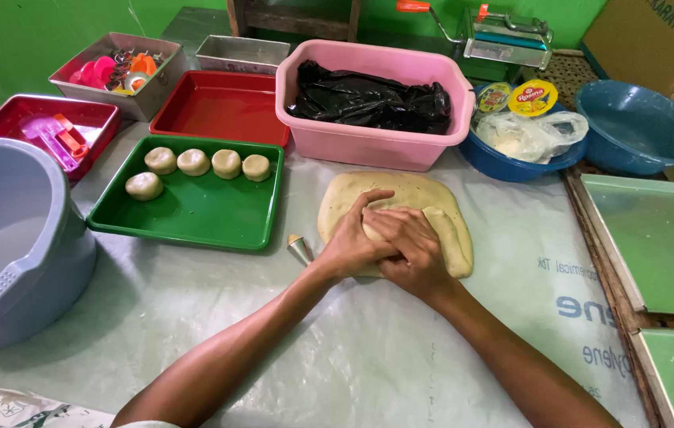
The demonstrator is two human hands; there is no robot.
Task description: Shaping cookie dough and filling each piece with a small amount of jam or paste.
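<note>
A big slab of pale dough [424,198] lies on the plastic-covered table, in front of me. My left hand [351,238] and my right hand [410,250] meet at its near edge, fingers curled around a small lump of dough pinched between them. A small metal cone [299,248] lies just left of my left hand. Several round dough balls [194,162] sit in a green tray [194,214] further left.
A pink tub [368,143] holding a black plastic bag stands behind the dough. Red trays [222,103], a metal tin of cutters [119,71], a grey basin [12,238], blue bowls [638,131] and green sheets [662,238] ring the work area.
</note>
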